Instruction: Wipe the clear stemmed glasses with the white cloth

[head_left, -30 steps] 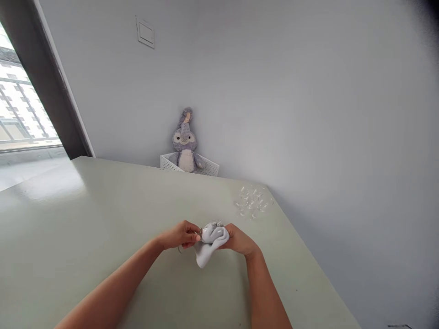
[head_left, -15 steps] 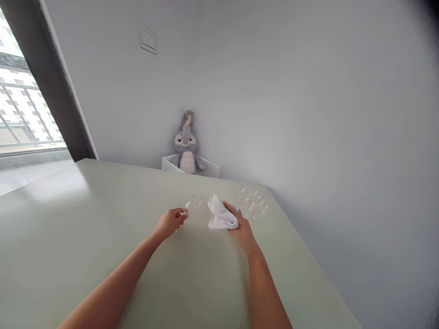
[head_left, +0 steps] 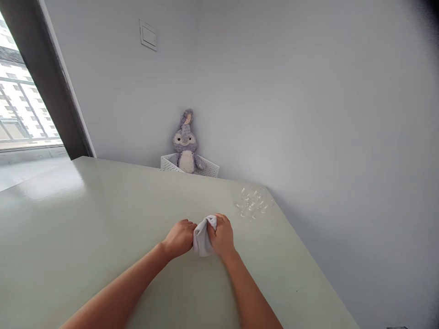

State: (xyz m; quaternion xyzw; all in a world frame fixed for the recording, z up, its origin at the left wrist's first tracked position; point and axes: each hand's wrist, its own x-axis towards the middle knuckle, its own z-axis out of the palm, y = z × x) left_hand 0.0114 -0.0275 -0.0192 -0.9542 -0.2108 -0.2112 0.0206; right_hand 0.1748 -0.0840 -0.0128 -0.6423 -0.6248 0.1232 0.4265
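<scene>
A folded white cloth [head_left: 203,242] is bunched between my two hands, low over the pale green table [head_left: 144,201]. My right hand [head_left: 222,235] grips its right side, with the thumb pressed on the fabric. On the other side, my left hand [head_left: 180,237] is closed in a fist, its knuckles up against the cloth. The clear, glass-like object that this hand was pinching does not show now; cloth and fingers hide that spot. To the upper right of my hands, a cluster of clear, shiny pieces [head_left: 253,203] rests on the tabletop, too transparent to make out singly.
A grey plush toy [head_left: 187,148] sits in a white perforated basket [head_left: 210,170] behind the table's far edge. Grey walls meet behind it, with a light switch [head_left: 148,35] on the left one. A dark-framed window stands at the far left.
My hands have come together and nearer to me. The right hand has brought the white cloth leftward against the left hand, and the clear object in the left hand has gone out of sight.
</scene>
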